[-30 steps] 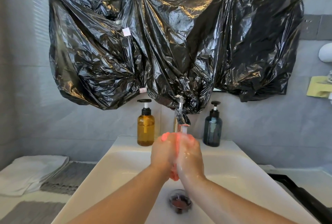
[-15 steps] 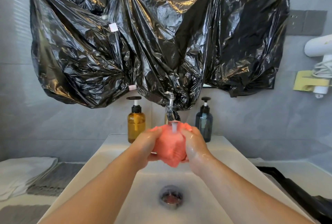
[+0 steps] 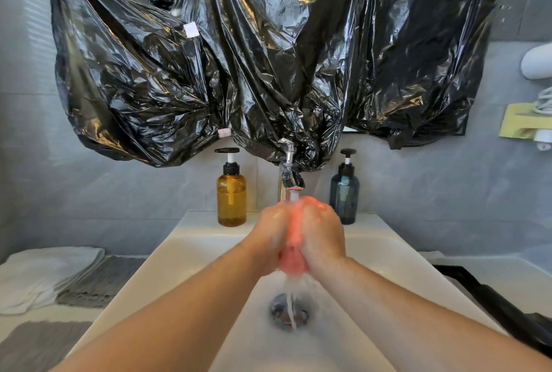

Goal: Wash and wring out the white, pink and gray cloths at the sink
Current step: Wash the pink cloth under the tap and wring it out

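Note:
The pink cloth is bunched into a wad under the running faucet, above the white sink. My left hand grips its left side and my right hand grips its right side, palms squeezed together. Water streams from the cloth's lower end down to the drain. On the counter at the left lie the folded white cloth and, beside it, the gray cloth.
An amber pump bottle and a dark blue pump bottle stand on the sink's back ledge either side of the faucet. Black plastic sheeting covers the wall above. A gray mat lies at lower left, a black tray edge at right.
My hands have closed tight around the pink cloth, which was a rounder ball between them half a second ago; more water now runs from it to the drain.

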Available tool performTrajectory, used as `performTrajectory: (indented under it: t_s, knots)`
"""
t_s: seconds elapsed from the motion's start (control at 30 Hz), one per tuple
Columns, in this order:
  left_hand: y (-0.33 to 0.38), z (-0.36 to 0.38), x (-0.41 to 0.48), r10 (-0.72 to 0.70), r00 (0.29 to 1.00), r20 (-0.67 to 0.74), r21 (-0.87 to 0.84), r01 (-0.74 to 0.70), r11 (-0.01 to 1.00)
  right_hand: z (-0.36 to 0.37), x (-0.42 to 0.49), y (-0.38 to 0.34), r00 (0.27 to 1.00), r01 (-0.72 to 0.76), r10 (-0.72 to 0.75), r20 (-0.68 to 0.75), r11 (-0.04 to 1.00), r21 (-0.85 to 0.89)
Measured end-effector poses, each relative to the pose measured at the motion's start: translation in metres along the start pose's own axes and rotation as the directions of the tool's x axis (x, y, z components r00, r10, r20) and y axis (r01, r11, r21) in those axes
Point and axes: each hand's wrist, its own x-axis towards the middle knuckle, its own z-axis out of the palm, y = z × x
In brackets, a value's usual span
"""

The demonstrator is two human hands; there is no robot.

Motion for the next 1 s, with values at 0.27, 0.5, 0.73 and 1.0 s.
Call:
performTrajectory:
  t_s: [0.27, 0.5, 0.73, 1.0]
  knots:
    - [0.001, -0.022, -0.011, -0.153, 0.985, 0.083, 0.230, 0.130, 0.965, -0.026, 0.026, 0.008, 0.973, -0.194, 0.155, 0.169, 0.950, 0.246]
    - [-0.007, -0.029, -0.006, -0.121, 0.989, 0.084, 0.085, 0.113, 0.990, -0.025, 0.014, -0.007, 0.843, -0.276, 0.114, 0.525, 0.930, 0.242]
    - [0.007, -0.040, 0.001, -0.018, 0.985, -0.173, -0.048, 0.010, 0.999, -0.045, 0.021, -0.004, 0.740, -0.103, 0.080, 0.668, 0.995, -0.006]
    - [0.011, -0.039, -0.001, 0.158, 0.964, -0.215, -0.043, -0.171, 0.984, -0.051, 0.024, -0.004, 0.805, 0.218, 0.021, 0.593, 0.919, -0.328]
